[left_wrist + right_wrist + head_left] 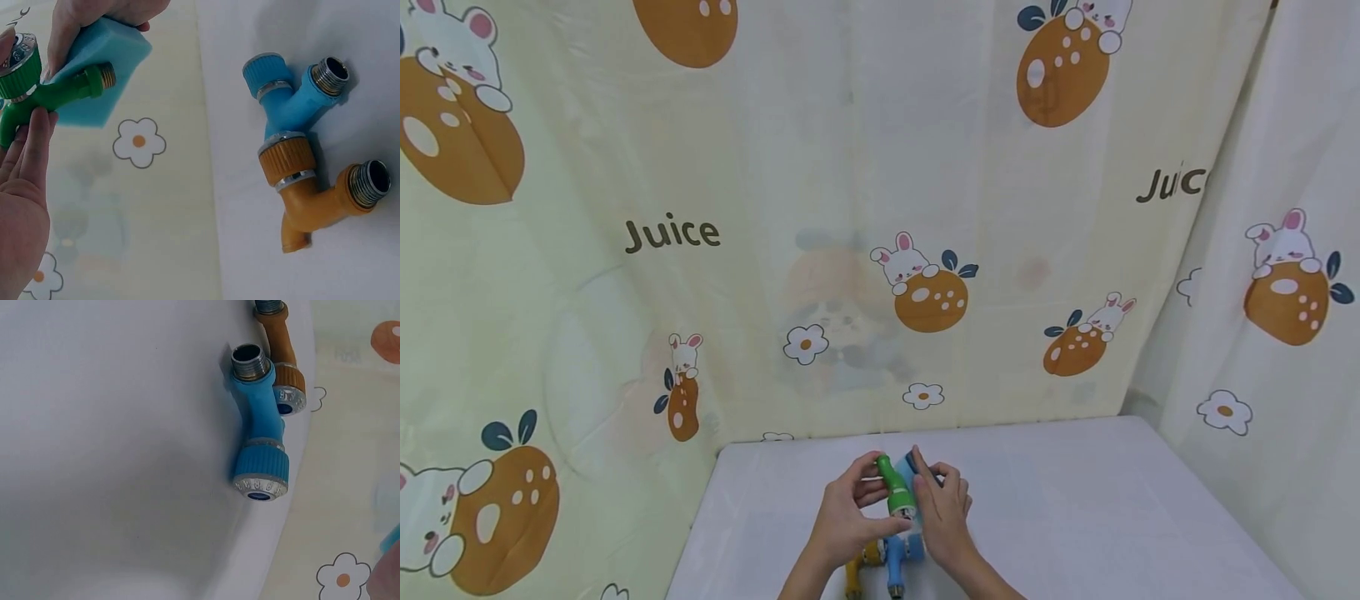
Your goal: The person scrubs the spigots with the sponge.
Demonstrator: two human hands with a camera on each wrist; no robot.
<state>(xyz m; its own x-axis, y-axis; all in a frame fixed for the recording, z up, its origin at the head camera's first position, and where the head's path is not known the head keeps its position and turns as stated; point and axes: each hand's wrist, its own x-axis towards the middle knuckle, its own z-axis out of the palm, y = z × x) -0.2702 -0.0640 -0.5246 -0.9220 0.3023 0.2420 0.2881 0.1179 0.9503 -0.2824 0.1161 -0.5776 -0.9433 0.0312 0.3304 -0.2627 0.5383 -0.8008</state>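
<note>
A green faucet (897, 492) with a ribbed, silver-rimmed knob is held up above the table by my left hand (844, 518), thumb near the knob and fingers under the body. My right hand (946, 518) grips a light blue sponge (94, 103) that has a dark layer in the head view. The sponge is right beside the faucet and overlaps it in the left wrist view, behind its threaded end. Below the hands lie a blue faucet (262, 419) and an orange faucet (306, 203), close together on the table. Only a fingertip-sized part of the right hand shows in the right wrist view.
The table (1075, 500) has a white cover. A cream curtain (820, 167) printed with rabbits, oranges and flowers hangs behind it, and another curtain (1262, 400) runs along the right side. Both loose faucets lie near the table's front edge.
</note>
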